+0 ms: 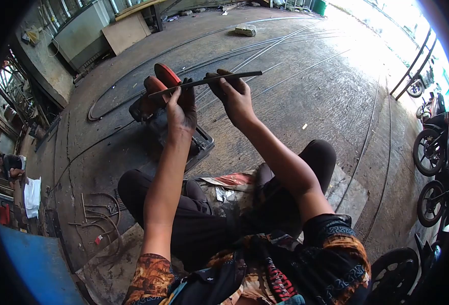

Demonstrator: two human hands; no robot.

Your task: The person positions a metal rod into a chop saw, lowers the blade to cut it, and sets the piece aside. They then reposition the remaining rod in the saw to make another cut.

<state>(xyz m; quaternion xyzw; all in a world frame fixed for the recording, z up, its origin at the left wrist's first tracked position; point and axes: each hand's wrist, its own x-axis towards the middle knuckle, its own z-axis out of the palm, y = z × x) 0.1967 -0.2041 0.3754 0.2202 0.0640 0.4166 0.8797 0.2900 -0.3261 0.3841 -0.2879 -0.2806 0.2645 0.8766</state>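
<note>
A thin dark metal bar [250, 74] is held up in front of me, slanting slightly upward to the right. My left hand [182, 109] pinches it near its left end between thumb and fingers. Farther along, my right hand [233, 95] is closed around the bar, whose right end sticks out past the fingers. Just behind my left hand stands a floor cut-off saw with a red disc guard [167, 75] and a dark metal base [202, 144]. My left hand and forearm hide part of this machine.
Long metal rods [280, 39] lie across the concrete floor, with a stone block [246, 31] beside them. Bent rods [100, 216] lie left of my legs. Motorcycles [428, 152] line the right. A person's hand [16, 173] shows at far left, near a white bag [32, 197].
</note>
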